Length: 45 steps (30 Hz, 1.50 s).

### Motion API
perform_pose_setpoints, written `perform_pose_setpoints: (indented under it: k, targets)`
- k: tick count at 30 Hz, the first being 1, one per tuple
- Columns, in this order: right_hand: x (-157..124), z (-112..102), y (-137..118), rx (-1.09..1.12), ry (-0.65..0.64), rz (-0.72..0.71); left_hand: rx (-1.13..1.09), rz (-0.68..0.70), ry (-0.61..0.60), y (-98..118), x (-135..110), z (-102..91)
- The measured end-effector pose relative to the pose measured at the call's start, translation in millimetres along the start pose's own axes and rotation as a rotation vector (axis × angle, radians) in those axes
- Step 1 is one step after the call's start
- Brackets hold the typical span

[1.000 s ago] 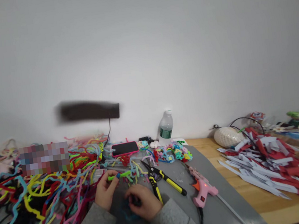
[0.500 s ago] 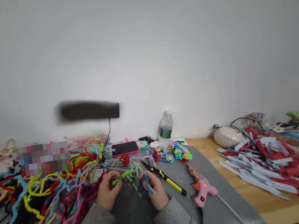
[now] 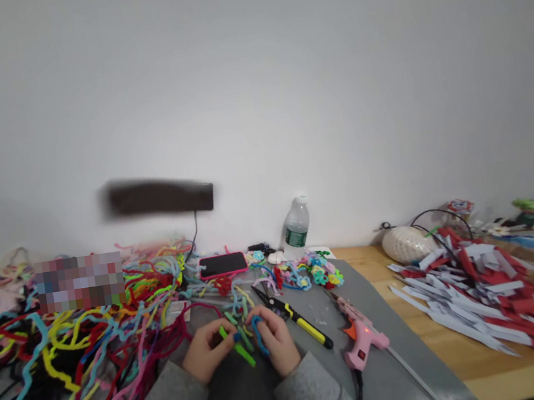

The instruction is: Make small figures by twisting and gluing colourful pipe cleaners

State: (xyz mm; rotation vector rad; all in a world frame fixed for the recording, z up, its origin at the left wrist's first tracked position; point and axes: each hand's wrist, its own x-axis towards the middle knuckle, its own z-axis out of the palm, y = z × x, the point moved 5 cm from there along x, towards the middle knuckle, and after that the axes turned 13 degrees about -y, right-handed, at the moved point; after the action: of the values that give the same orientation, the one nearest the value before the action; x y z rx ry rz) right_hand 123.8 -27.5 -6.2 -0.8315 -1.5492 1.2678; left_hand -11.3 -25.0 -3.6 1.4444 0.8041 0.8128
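My left hand [image 3: 211, 351] is closed in a pinch on a short bright green pipe cleaner [image 3: 244, 354], which slants down to the right past the fingertips. A small dark blue bit shows at those fingertips. Across a narrow gap, my right hand [image 3: 278, 343] has its fingers curled round a blue pipe cleaner [image 3: 259, 337] bent into a loop. Between and behind the hands lie paler green pipe cleaner pieces [image 3: 243, 330]; I cannot tell whether either hand touches them. Just right of my right hand rest yellow-and-black pliers [image 3: 304, 326].
A pink glue gun [image 3: 363, 339] with a lit red light lies at right, its cord running forward. Tangled pipe cleaners [image 3: 54, 349] cover the left side. Behind are a phone [image 3: 222, 265], a water bottle [image 3: 295, 226] and small pipe cleaner flowers [image 3: 324, 274]. Red and white strips [image 3: 489, 294] lie far right.
My left hand has moved right, nearer my right hand, and the green pipe cleaner now points down to the right. The blue piece has turned. Another person's hand has left the left edge.
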Motion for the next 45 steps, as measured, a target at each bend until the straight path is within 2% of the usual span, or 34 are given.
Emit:
perform_pose_setpoints:
  k: [4,9,11,15,21,27,33,37,41,45]
  targets:
    - [1,6,-6,-0.072,-0.023,0.006,-0.011,0.000,-0.162,0,0,14.1]
    - [1,10,-5,-0.124,-0.049,-0.031,-0.017,-0.028,-0.214,-2,0,19.3]
    - [0,10,-5,-0.128,-0.050,-0.047,-0.032,-0.035,-0.174,-1,1,16.2]
    - [0,9,-3,-0.073,-0.043,-0.073,-0.089,-0.034,-0.014,0,1,2.1]
    - [-1,7,-5,-0.036,-0.029,-0.065,-0.267,-0.025,0.155,-18,-1,-13.6]
    - [-1,13,0,-0.017,-0.149,-0.052,-0.351,0.012,0.254,-23,-1,-18.4]
    - [0,13,3,0.012,-0.164,-0.036,-0.245,0.051,0.222,-15,-2,-19.6]
    - [1,7,2,0.136,-0.107,-0.002,-0.115,0.019,0.184,-8,-2,-17.3]
    - [1,5,6,0.276,-0.080,0.027,-0.103,-0.010,0.126,-5,-1,-10.5]
    - [2,5,9,0.322,-0.089,0.018,-0.102,-0.019,0.134,-7,-1,-10.3]
